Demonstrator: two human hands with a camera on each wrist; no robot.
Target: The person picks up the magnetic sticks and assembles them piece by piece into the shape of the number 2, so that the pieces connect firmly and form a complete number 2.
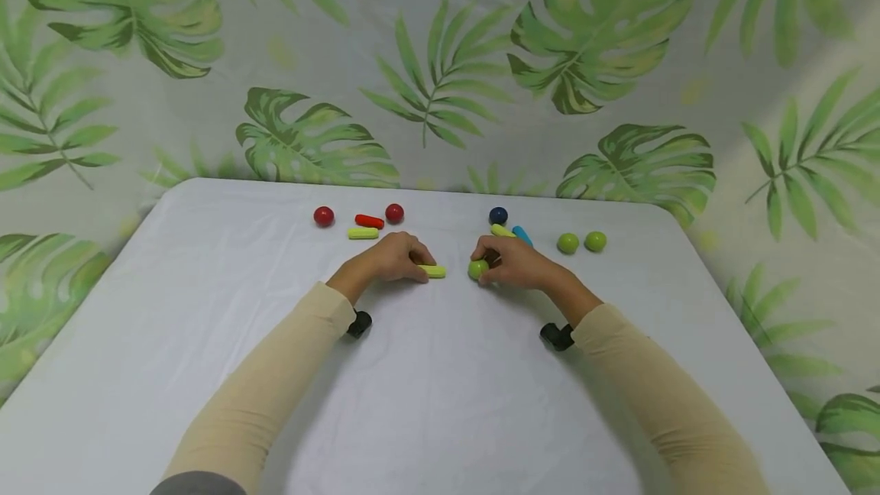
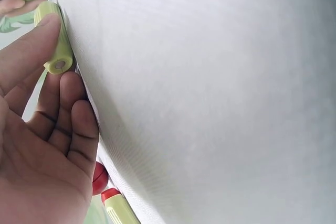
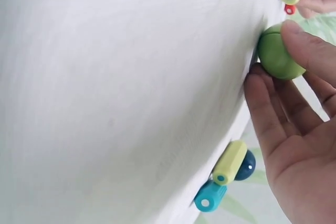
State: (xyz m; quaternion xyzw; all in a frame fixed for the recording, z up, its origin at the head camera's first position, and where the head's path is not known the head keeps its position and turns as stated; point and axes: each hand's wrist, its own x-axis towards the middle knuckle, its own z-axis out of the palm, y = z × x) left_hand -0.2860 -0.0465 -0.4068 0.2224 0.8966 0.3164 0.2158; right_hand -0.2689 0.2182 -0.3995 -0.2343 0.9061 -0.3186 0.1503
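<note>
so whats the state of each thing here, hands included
Left hand: pinching a stick
Held yellow stick: pinched
Right hand: gripping a ball
Held green ball: gripped
Two red balls: unheld, on the table
Red stick: unheld, lying flat
Left yellow stick: unheld, lying flat
Right yellow stick: unheld, lying flat
Blue stick: unheld, lying flat
Dark blue ball: unheld
Two green balls: unheld
</note>
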